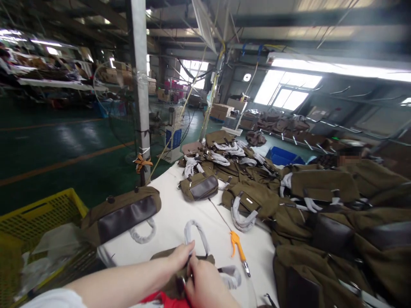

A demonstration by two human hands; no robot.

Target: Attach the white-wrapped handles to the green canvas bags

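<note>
Both hands at the olive canvas handbag with a white-wrapped handle (192, 256), near edge of the white-covered bench (167, 214).

Left hand (180, 256): fingers pinched on the base of the bag's white-wrapped handle loop, which stands upright. Right hand (205, 284): lies on top of the bag body, fingers curled against the fabric next to a metal ring; whether it grips the bag I cannot tell. Orange-handled air blow gun (238, 248) lies on the bench just right of the bag, its thin nozzle pointing away. Second olive bag with a dark brown leather panel (123, 214) rests at the bench's left edge, beside a yellow plastic crate (41, 214). Large heap of matching olive bags (321, 222) covers the bench's right and far side.
</note>
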